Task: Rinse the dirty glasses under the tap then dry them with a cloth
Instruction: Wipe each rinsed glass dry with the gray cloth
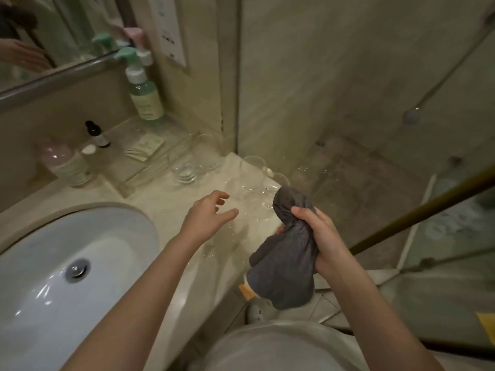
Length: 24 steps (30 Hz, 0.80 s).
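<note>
Between my two hands, on the pale counter (pixel 171 199), stood the glasses, and the nearest of them (pixel 250 174) was upright, its long axis vertical and its mouth pointing up. It sat just beyond my right hand and a little to the far right of my left fingertips. Another clear glass (pixel 184 171) stood farther off to the left of that one, also upright as far as I could tell, and at least one more rim (pixel 281 179) showed right behind the cloth; blur and glare kept me from counting them surely.

My right hand (pixel 321 236) was curled round a grey cloth (pixel 286 253), bunched at its middle, with one end poking up past my fingers and the rest hanging down below my palm. My left hand (pixel 207 214) held nothing: its fingers were spread and loosely bent, reaching toward the glasses without touching any.

I judged the rinsing at least partly over, since no glass was in the basin (pixel 67 250) to the left of my left arm and no water ran there. Drying looked like the step in hand, with several glasses to wipe. Whether any was already dry, I could not tell.

Beyond the glasses stood a clear tray (pixel 150 156) and a pump bottle (pixel 143 95).
</note>
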Each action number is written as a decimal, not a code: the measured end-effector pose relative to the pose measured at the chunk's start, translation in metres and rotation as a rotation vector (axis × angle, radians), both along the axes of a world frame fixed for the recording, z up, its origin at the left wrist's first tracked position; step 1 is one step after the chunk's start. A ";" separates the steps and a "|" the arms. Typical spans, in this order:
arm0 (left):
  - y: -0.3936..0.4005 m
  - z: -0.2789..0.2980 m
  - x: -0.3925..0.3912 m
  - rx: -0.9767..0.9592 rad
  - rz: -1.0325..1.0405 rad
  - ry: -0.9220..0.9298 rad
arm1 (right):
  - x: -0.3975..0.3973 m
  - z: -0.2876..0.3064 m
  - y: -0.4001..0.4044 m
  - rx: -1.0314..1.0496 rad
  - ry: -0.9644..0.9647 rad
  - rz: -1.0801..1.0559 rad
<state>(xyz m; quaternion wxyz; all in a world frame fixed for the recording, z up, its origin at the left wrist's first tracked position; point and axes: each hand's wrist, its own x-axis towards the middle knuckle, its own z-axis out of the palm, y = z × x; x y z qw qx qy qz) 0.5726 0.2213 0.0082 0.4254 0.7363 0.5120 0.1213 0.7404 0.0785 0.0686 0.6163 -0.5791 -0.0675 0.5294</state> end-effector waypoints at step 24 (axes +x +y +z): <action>0.004 -0.028 0.106 -0.065 -0.112 -0.262 | 0.088 -0.007 -0.008 0.041 -0.344 0.073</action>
